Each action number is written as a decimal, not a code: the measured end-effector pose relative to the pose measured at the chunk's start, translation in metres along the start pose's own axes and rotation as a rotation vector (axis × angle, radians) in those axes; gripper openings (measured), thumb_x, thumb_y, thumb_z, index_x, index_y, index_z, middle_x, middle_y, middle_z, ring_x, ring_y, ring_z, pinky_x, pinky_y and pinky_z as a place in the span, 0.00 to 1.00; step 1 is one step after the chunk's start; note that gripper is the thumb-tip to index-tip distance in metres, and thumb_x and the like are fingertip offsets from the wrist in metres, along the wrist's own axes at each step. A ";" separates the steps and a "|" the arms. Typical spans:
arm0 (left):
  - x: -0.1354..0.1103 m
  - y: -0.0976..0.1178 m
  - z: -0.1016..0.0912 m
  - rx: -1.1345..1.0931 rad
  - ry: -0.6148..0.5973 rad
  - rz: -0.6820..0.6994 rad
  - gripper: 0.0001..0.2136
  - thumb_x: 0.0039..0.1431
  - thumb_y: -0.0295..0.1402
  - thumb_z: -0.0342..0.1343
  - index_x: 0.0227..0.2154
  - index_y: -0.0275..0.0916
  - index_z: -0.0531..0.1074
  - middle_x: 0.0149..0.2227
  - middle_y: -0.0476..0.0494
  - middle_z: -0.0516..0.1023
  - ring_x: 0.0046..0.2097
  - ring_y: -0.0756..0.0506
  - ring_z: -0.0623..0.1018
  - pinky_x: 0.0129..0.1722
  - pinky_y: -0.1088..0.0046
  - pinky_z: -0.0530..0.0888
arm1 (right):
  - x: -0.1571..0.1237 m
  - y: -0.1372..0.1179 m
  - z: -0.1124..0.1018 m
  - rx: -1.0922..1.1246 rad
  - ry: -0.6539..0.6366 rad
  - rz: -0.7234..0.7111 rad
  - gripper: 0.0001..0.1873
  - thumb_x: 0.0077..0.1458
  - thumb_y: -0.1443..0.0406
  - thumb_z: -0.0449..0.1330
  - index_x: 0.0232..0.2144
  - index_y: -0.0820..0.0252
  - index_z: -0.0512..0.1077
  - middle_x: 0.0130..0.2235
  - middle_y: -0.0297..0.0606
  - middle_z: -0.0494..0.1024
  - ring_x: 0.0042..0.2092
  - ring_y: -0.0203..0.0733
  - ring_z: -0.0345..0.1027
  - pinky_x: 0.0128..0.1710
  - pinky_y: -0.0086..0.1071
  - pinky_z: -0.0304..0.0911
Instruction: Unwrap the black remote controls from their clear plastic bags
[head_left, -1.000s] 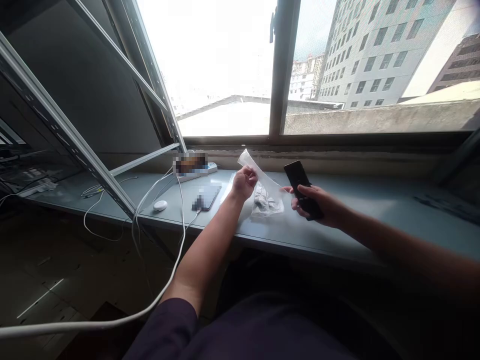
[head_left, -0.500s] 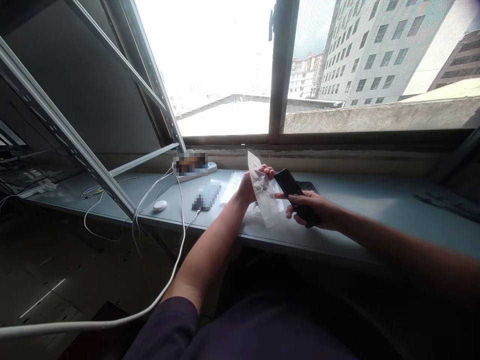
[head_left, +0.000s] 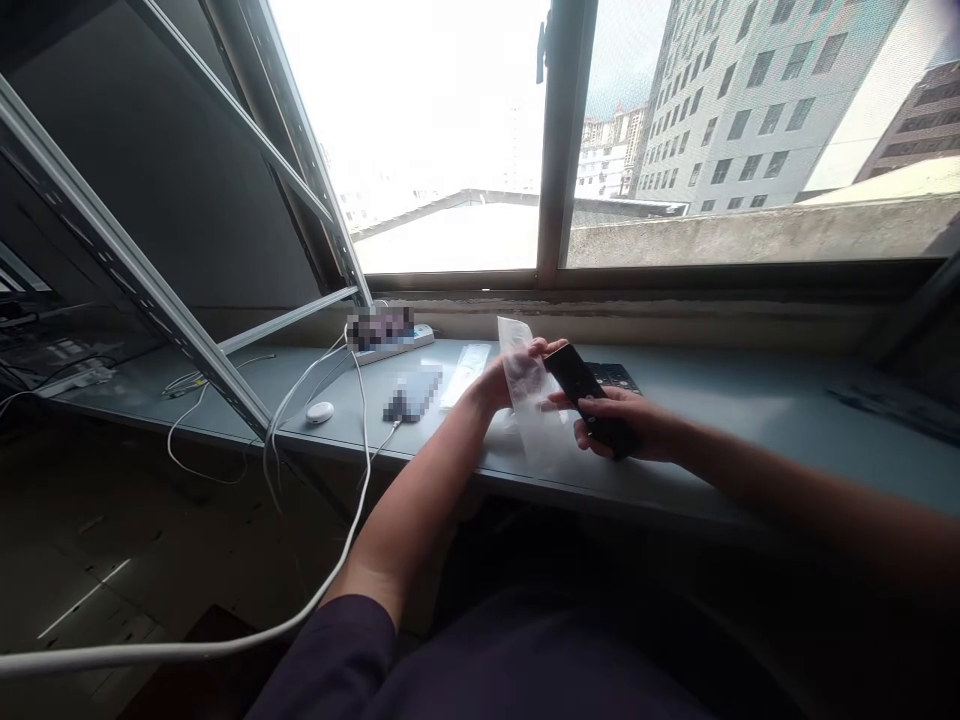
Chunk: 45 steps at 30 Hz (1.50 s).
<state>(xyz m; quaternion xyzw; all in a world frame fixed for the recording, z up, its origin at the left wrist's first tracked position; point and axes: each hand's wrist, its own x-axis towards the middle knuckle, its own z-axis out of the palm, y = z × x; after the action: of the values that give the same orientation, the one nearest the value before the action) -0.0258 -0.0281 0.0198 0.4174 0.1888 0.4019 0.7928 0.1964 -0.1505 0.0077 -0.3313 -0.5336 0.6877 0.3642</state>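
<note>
Left hand [head_left: 501, 382] is pinched shut on the top edge of the clear plastic bag [head_left: 529, 400], holding it up just over the bench [head_left: 750, 400], mid-scene. Right hand [head_left: 626, 428] is wrapped round the black remote [head_left: 576, 375]. A second ago the two were apart. Now the remote's far tip sits right against the bag's upper edge, so the gap's closed.

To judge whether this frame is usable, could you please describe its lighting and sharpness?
Head view: the window is blown out white; the floor sits in deep shadow; the bag and black device are fairly sharp; the phone is pixelated.
</note>
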 end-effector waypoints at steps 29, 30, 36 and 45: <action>0.019 0.001 -0.023 0.256 0.265 0.212 0.16 0.60 0.29 0.76 0.50 0.40 0.84 0.40 0.45 0.87 0.34 0.49 0.82 0.36 0.75 0.75 | 0.005 -0.004 0.010 0.003 0.246 -0.086 0.20 0.68 0.58 0.77 0.59 0.57 0.88 0.70 0.58 0.83 0.46 0.56 0.91 0.27 0.32 0.80; 0.018 0.007 -0.024 0.262 0.300 0.237 0.16 0.60 0.28 0.76 0.50 0.40 0.84 0.40 0.45 0.87 0.34 0.50 0.81 0.36 0.75 0.75 | 0.005 -0.003 0.010 0.005 0.247 -0.085 0.21 0.69 0.58 0.76 0.60 0.57 0.87 0.70 0.58 0.83 0.47 0.56 0.91 0.27 0.32 0.80; 0.008 0.065 -0.048 0.589 0.439 0.251 0.10 0.62 0.23 0.72 0.44 0.38 0.83 0.33 0.45 0.84 0.30 0.49 0.78 0.32 0.74 0.70 | 0.003 -0.004 0.011 -0.005 0.225 -0.071 0.22 0.69 0.59 0.76 0.62 0.58 0.85 0.68 0.58 0.85 0.46 0.55 0.91 0.26 0.31 0.79; 0.003 0.104 -0.091 1.218 0.548 0.127 0.07 0.55 0.22 0.71 0.28 0.40 0.80 0.26 0.44 0.79 0.34 0.42 0.79 0.41 0.69 0.72 | 0.004 0.000 0.009 0.067 0.249 -0.029 0.24 0.66 0.58 0.78 0.62 0.58 0.86 0.46 0.50 0.92 0.31 0.41 0.80 0.25 0.30 0.74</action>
<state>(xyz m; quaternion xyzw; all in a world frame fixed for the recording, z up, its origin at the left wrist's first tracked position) -0.1316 0.0543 0.0518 0.6833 0.5515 0.3611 0.3140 0.1867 -0.1520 0.0093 -0.3938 -0.4657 0.6535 0.4484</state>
